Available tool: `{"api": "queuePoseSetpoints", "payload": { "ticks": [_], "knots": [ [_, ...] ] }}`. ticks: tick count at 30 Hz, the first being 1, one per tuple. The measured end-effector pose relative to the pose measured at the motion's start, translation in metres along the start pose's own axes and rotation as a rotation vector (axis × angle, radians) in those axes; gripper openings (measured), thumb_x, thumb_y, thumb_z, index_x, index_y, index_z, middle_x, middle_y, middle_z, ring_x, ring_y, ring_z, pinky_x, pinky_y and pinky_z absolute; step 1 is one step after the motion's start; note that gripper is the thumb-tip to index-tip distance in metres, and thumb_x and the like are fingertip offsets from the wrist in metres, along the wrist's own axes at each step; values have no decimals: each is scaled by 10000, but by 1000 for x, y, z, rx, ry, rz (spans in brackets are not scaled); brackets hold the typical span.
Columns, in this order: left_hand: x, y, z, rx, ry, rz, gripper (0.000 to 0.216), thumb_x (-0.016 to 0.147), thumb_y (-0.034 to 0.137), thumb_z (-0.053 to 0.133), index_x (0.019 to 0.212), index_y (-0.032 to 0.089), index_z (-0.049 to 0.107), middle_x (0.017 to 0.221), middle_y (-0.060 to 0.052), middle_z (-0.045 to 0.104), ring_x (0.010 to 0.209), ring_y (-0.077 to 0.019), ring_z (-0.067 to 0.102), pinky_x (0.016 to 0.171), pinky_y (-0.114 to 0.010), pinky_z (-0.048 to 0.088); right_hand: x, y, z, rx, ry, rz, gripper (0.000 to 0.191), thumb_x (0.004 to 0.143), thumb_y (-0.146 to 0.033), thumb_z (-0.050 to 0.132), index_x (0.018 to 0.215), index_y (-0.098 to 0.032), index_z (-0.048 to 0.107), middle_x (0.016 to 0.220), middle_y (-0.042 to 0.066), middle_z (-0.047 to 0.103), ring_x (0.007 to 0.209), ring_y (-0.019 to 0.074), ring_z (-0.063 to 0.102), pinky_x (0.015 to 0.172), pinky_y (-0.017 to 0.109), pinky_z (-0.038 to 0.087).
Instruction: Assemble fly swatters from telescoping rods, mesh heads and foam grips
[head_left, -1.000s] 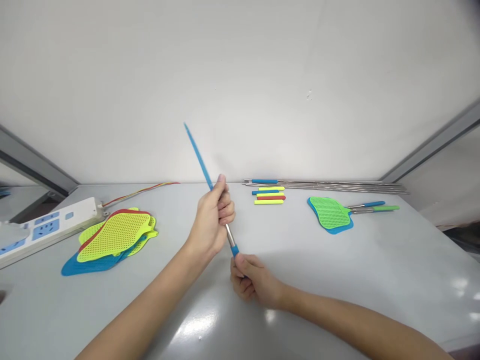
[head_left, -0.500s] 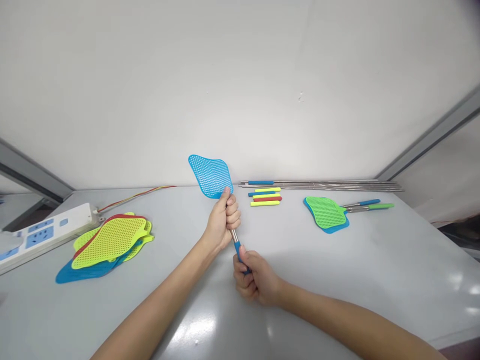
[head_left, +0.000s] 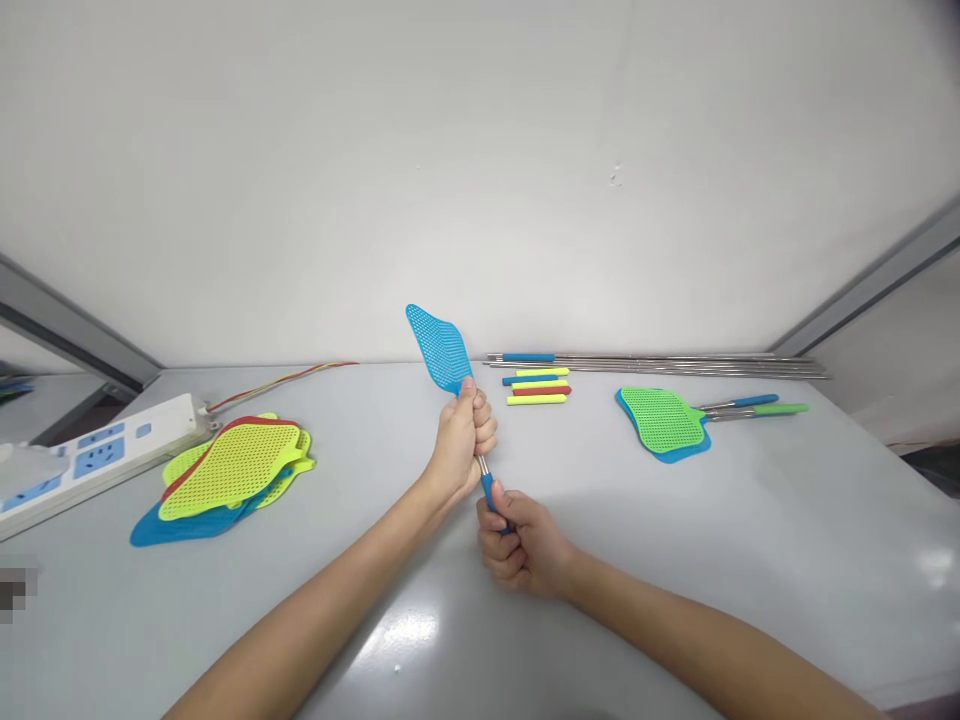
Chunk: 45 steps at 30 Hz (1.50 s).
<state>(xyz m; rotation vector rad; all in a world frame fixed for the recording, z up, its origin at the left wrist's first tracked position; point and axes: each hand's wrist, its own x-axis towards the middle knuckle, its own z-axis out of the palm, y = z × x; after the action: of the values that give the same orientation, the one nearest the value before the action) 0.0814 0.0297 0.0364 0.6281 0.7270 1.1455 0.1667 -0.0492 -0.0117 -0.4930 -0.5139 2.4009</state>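
Note:
Both hands hold one blue fly swatter (head_left: 441, 348) above the grey table, its perforated head pointing up and away. My left hand (head_left: 461, 435) is closed around the neck, just below the head, so the joint there is hidden. A short stretch of metal rod shows beneath that fist. Lower down, my right hand (head_left: 521, 540) is wrapped round the blue grip (head_left: 488, 490), thumb on top. Behind the hands lie several loose yellow, blue and red grip sleeves (head_left: 540, 387).
Left on the table (head_left: 360, 640) are stacked swatter heads (head_left: 232, 465) and a white power strip (head_left: 142, 440) with a cable. At right lie swatters with green and blue heads (head_left: 664, 420). Metal rods (head_left: 675, 366) run along the wall.
The swatter's head has turned and appears narrower, more edge-on. Both hands keep their grips. The whole view has shifted slightly, with table items appearing a little further right and higher.

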Motion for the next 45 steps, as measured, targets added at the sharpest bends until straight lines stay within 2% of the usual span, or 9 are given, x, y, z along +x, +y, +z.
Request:
{"api": "queuePoseSetpoints", "payload": {
  "ticks": [11, 17, 22, 27, 34, 36, 40, 45],
  "knots": [
    [-4, 4, -6, -80, -105, -78, 352, 725, 467, 469, 584, 178, 327, 476, 106, 85, 332, -14, 60, 270, -98, 78, -1, -1, 1, 0, -16, 32, 395, 787, -506, 325, 560, -183, 324, 411, -85, 194, 320, 40, 107, 256, 124, 103],
    [-9, 3, -4, -23, -128, -99, 368, 695, 513, 473, 606, 171, 368, 491, 104, 88, 336, -7, 68, 275, -87, 95, -3, 3, 3, -65, 4, 24, 400, 774, -527, 331, 569, -183, 331, 421, -81, 222, 319, 44, 156, 269, 134, 150],
    [-10, 5, -6, 0, -211, -127, 356, 713, 505, 454, 631, 160, 422, 502, 99, 83, 352, -12, 54, 281, -93, 86, -2, 9, 7, -170, 41, -41, 386, 759, -536, 359, 599, -184, 352, 445, -76, 259, 324, 48, 216, 283, 163, 240],
    [-16, 13, -4, 57, -308, -141, 361, 749, 496, 402, 685, 150, 482, 488, 97, 103, 367, -19, 47, 293, -106, 83, 3, 17, 8, -249, 64, -123, 333, 778, -470, 400, 630, -173, 388, 470, -67, 301, 362, 53, 301, 359, 195, 321],
    [-23, 22, 6, 204, -306, -159, 419, 738, 539, 365, 718, 153, 526, 463, 96, 157, 329, -12, 103, 286, -113, 105, 8, 22, 7, -334, 85, -229, 285, 773, -405, 461, 636, -161, 404, 482, -54, 347, 406, 66, 366, 422, 225, 349],
    [-24, 23, 7, 244, -305, -158, 432, 731, 559, 347, 775, 169, 527, 456, 91, 223, 305, -12, 144, 270, -117, 133, 9, 21, 8, -340, 91, -244, 281, 772, -395, 469, 631, -161, 402, 481, -55, 346, 405, 64, 361, 419, 222, 340],
    [-24, 23, 6, 344, -222, -13, 436, 726, 571, 333, 860, 191, 497, 558, 56, 394, 278, -13, 249, 239, -142, 235, 8, 17, 11, -319, 107, -243, 283, 764, -376, 493, 610, -159, 396, 467, -63, 329, 398, 52, 335, 408, 203, 305],
    [-21, 24, 1, 494, -189, 216, 441, 774, 528, 270, 745, 165, 520, 561, 44, 405, 345, -47, 378, 334, -185, 363, 5, 12, 12, -272, 97, -162, 351, 777, -344, 486, 523, -157, 333, 422, -81, 262, 340, 23, 221, 339, 173, 175]
  ]
}}
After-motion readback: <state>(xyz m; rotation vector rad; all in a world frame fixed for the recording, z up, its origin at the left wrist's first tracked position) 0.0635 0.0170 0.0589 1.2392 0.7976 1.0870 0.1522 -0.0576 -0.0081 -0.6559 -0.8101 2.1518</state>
